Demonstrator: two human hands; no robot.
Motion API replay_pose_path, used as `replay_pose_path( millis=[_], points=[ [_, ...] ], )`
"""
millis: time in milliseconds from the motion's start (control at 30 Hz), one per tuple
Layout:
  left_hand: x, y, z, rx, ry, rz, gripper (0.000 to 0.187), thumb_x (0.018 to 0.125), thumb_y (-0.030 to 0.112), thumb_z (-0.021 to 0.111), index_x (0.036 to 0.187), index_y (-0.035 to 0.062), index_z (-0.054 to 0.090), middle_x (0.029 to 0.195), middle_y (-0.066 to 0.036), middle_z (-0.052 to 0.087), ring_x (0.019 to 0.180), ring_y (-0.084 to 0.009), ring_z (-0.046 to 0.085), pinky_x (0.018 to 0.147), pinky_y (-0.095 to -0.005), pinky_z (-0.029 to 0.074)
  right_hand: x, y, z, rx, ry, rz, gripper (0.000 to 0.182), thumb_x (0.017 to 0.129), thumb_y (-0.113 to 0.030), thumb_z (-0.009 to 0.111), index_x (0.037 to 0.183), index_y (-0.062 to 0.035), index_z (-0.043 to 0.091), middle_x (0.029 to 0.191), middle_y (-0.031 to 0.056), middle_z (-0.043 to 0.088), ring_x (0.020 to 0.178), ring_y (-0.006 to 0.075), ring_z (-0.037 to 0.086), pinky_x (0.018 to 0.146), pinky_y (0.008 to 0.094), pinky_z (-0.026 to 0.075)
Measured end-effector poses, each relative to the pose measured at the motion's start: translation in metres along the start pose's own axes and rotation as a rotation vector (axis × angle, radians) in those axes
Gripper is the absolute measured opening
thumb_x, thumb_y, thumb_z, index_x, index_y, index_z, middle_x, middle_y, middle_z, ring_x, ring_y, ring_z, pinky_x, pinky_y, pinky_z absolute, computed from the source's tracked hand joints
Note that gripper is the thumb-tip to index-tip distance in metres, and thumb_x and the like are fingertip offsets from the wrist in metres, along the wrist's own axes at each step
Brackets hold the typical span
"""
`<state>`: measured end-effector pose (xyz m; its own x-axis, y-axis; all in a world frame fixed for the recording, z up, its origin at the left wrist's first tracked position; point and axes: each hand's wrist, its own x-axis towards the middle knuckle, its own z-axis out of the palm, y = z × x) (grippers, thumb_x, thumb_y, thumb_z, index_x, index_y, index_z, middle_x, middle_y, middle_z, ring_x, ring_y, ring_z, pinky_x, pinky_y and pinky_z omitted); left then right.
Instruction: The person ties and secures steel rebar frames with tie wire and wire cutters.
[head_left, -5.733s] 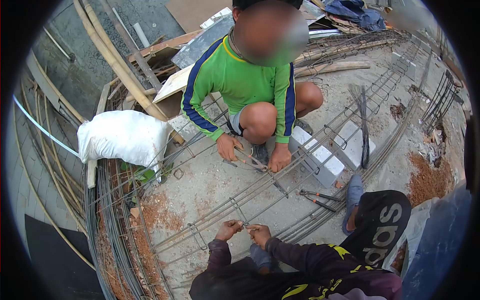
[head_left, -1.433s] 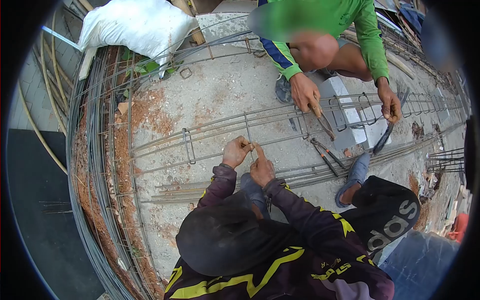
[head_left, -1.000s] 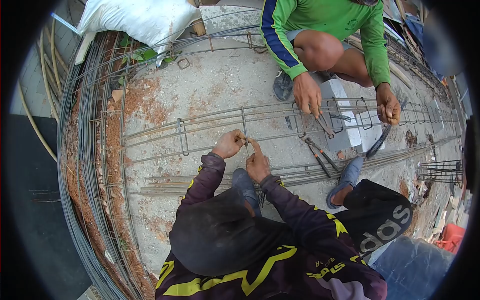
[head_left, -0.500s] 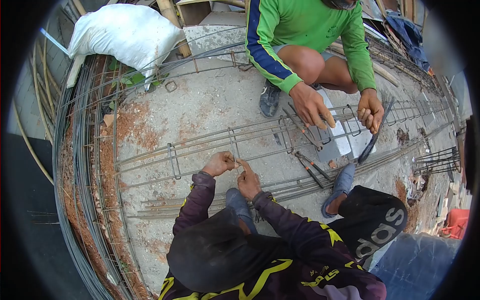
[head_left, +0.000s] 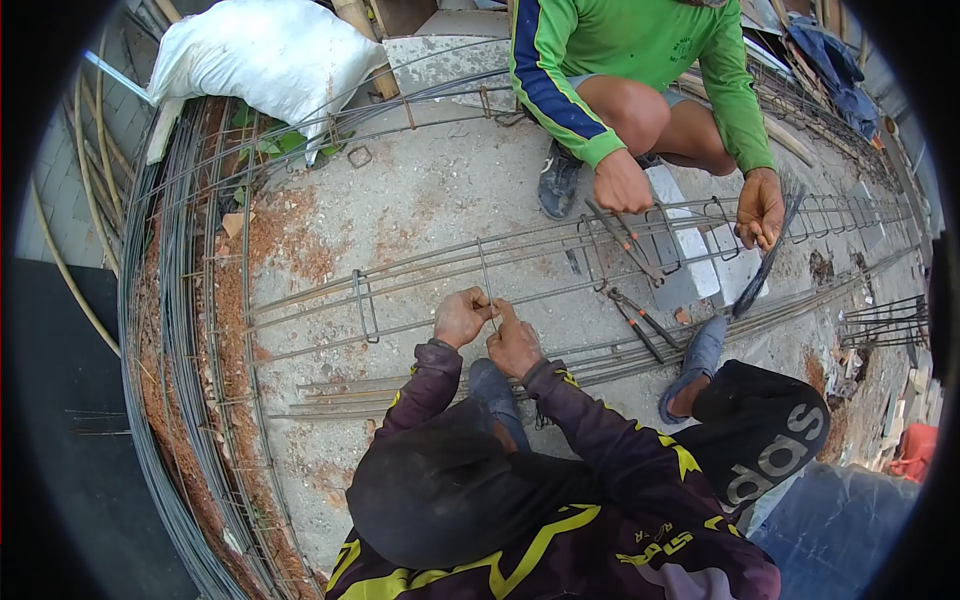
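Observation:
A long steel rebar cage (head_left: 420, 272) lies over the concrete, with thin bent stirrups round its bars. My left hand (head_left: 463, 316) is closed at the lower end of one stirrup (head_left: 484, 266), where it meets the near bar. Close against it from the right, my right hand (head_left: 514, 346) has its fingers pinched together at the same joint. Whatever is between the right fingertips is too small to make out. Another stirrup (head_left: 364, 306) stands farther left on the cage.
Opposite me a person in a green shirt (head_left: 665, 60) squats, hands over the cage. Pincers (head_left: 640, 325) and a second pair (head_left: 625, 240) lie nearby. A bundle of tie wire (head_left: 768, 262) rests right. Long rods (head_left: 165, 330) curve along the left; a white sack (head_left: 260, 65) sits behind.
The view has shifted slightly, moving the scene right and down. My hands stay at the same stirrup joint. The other person's hand at the left has closed and drawn back from the cage.

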<state>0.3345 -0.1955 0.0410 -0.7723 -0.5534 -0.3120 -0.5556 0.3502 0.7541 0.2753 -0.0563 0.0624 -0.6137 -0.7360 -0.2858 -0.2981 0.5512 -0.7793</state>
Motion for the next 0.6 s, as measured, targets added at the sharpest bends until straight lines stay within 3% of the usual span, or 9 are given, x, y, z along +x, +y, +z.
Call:
replay_pose_path(
  millis=[133, 200, 333, 600],
  points=[
    [-0.004, 0.002, -0.002, 0.002, 0.004, 0.012, 0.015, 0.080, 0.011, 0.071, 0.076, -0.0003, 0.061, 0.071, -0.006, 0.065, 0.068, -0.0117, 0.058, 0.063, -0.0275, 0.047, 0.001, -0.026, -0.025, -0.227, -0.155, -0.014, 0.048, 0.075, -0.009, 0.055, 0.122, -0.0027, 0.044, 0.088, 0.0296, 0.063, 0.089, 0.0462, 0.061, 0.084, 0.0514, 0.047],
    [0.010, -0.028, 0.006, -0.105, -0.086, 0.049, 0.013, 0.080, 0.010, 0.070, 0.081, -0.0001, 0.062, 0.077, -0.007, 0.066, 0.072, -0.0122, 0.059, 0.068, -0.0285, 0.048, 0.009, -0.024, -0.027, -0.281, -0.182, -0.065, 0.041, 0.076, -0.009, 0.055, 0.116, -0.0009, 0.048, 0.091, 0.0292, 0.063, 0.092, 0.0453, 0.061, 0.085, 0.0504, 0.047],
    [0.008, -0.031, -0.008, -0.314, -0.302, 0.118, 0.017, 0.081, 0.009, 0.069, 0.093, 0.0005, 0.061, 0.089, -0.007, 0.066, 0.080, -0.0133, 0.059, 0.076, -0.0298, 0.048, 0.019, -0.016, -0.027, -0.266, -0.184, -0.145, 0.043, 0.075, -0.006, 0.054, 0.117, 0.0010, 0.054, 0.082, 0.0273, 0.064, 0.085, 0.0439, 0.062, 0.078, 0.0493, 0.048],
    [-0.002, -0.021, -0.016, -0.139, -0.249, 0.264, 0.028, 0.076, 0.019, 0.073, 0.095, 0.0038, 0.060, 0.087, -0.012, 0.066, 0.082, -0.0226, 0.064, 0.073, -0.0353, 0.050, 0.031, -0.013, -0.040, -0.198, -0.292, -0.203, 0.038, 0.077, -0.005, 0.057, 0.114, 0.0043, 0.060, 0.071, 0.0218, 0.063, 0.072, 0.0333, 0.065, 0.070, 0.0416, 0.050]
  ],
)
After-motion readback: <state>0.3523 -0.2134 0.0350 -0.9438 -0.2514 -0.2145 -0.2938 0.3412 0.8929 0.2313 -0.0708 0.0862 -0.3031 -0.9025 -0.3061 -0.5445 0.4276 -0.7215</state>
